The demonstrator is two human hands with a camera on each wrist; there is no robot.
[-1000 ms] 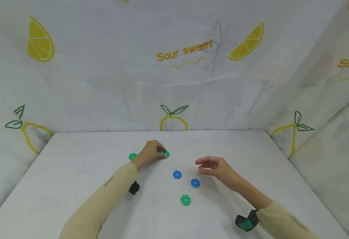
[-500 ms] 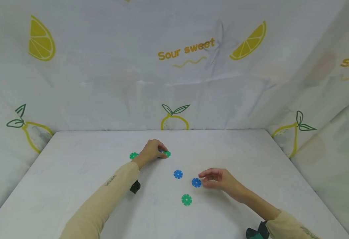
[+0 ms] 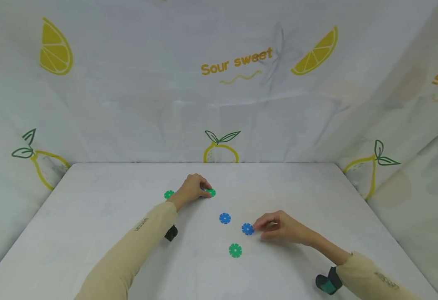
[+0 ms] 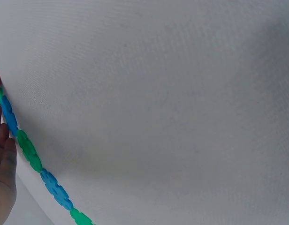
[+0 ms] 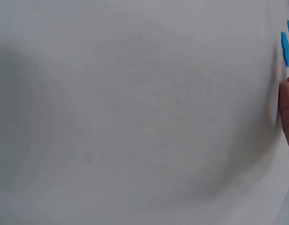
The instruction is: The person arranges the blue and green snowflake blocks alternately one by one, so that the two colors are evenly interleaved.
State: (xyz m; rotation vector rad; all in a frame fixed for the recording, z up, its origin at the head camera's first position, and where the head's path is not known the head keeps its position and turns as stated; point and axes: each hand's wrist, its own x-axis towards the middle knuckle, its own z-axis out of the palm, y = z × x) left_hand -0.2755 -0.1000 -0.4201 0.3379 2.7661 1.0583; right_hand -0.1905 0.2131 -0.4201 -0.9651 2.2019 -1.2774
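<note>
Notched interlocking plastic discs lie on the white table (image 3: 121,183). My left hand (image 3: 190,188) pinches the green disc (image 3: 212,192) at the right end of a row. That row alternates green and blue in the left wrist view, with a blue disc (image 4: 9,115) following the end one. The hand hides most of it in the head view, leaving a green disc (image 3: 169,194) at the left end. My right hand (image 3: 286,227) has loosely bent fingers, its index fingertip right at the edge of a blue disc (image 3: 247,229). Nothing shows between its thumb and fingers.
Another loose blue disc (image 3: 225,218) lies between the hands, and a loose green disc (image 3: 235,250) lies nearer the front. A hanging white cloth (image 3: 144,104) with lemon prints stands behind the table's back edge.
My right hand has come down and toward the front, then its fingertips have closed in on the right-hand blue disc. The left hand has stayed at the end of the row.
</note>
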